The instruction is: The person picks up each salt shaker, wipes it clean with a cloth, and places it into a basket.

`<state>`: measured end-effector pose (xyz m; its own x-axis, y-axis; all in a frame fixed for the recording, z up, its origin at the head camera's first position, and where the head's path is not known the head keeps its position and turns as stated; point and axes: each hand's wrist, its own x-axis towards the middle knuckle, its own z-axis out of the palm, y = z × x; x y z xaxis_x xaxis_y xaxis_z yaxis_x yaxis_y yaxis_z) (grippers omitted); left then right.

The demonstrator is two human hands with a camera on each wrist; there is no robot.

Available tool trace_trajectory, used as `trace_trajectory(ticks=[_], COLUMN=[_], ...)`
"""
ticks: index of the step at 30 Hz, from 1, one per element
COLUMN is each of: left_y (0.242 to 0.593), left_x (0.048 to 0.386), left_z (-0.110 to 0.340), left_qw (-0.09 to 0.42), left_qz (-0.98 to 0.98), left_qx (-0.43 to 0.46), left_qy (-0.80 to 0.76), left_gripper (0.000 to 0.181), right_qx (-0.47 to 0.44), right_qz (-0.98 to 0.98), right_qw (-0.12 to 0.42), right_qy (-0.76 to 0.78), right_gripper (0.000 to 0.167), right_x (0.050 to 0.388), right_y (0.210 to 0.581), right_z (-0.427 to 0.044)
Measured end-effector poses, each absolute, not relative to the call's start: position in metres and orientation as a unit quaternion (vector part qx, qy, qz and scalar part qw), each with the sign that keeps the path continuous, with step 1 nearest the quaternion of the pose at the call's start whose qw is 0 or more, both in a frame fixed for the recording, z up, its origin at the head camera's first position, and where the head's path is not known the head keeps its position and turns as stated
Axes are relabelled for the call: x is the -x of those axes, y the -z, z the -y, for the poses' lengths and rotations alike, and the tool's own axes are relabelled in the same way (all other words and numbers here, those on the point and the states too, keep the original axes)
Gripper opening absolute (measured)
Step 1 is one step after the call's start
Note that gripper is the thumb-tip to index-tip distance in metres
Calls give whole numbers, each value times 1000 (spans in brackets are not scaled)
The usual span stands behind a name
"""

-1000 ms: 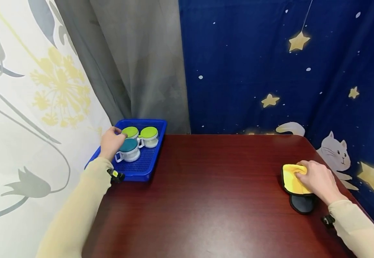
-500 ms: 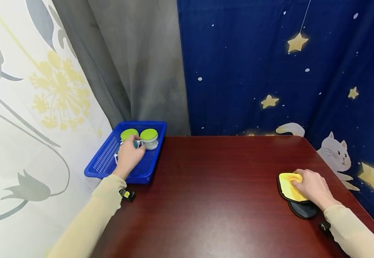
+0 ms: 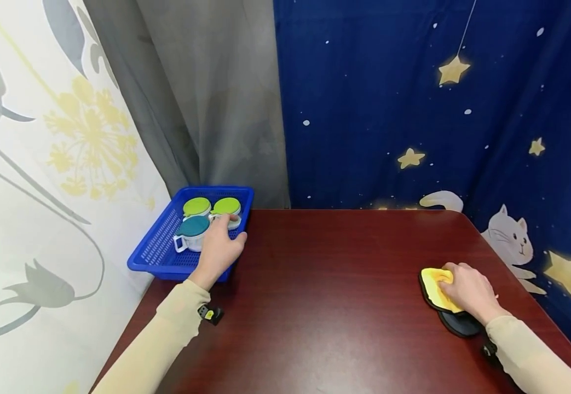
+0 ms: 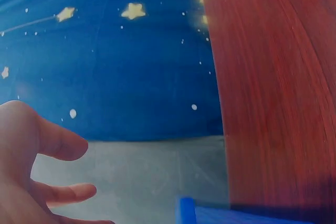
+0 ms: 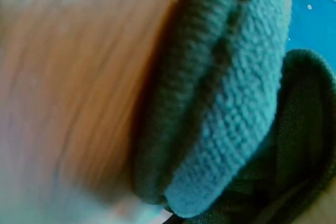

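My left hand (image 3: 218, 249) is over the right part of a blue plastic basket (image 3: 137, 261), its fingers near the white handle of a jar with a lime-green lid (image 3: 227, 206). Whether they touch it is hidden. In the left wrist view the thumb and fingers of that hand (image 4: 26, 161) are spread, with nothing seen between them. A second green-lidded jar (image 3: 197, 207) and a teal-lidded jar (image 3: 194, 226) stand to the left. At the right, my right hand (image 3: 473, 291) grips a folded yellow cloth (image 3: 433, 287) with black edging and a dark grey side, on the table.
The dark red wooden table (image 3: 324, 295) stretches between the two hands. A grey curtain (image 3: 226, 98) and a blue star-patterned curtain (image 3: 364, 98) hang behind its far edge. A white flowered curtain (image 3: 44, 219) borders the left side, close to the basket.
My left hand has passed over the basket from the left of the teal-lidded jar to its right. The right hand has shifted slightly left and nearer with the cloth. The jars stay put.
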<state>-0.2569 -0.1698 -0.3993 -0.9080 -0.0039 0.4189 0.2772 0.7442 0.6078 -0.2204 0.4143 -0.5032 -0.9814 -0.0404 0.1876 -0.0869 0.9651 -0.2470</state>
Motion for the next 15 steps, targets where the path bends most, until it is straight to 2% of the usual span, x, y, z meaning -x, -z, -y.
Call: trace_trajectory(ticks=[7,15], left_y=[407,427], left_x=[256,249], left_z=[146,127], left_qw=[210,180], left_qz=[912,927], left_qx=[92,83], left_qy=[341,320], left_gripper=[45,55], right_qx=[-44,-53], right_qz=[988,991], right_qw=[83,63], right_qy=[-122,-102], right_gripper=[55,76], right_x=[215,206], right_y=[494,477], right_z=[-418,-401])
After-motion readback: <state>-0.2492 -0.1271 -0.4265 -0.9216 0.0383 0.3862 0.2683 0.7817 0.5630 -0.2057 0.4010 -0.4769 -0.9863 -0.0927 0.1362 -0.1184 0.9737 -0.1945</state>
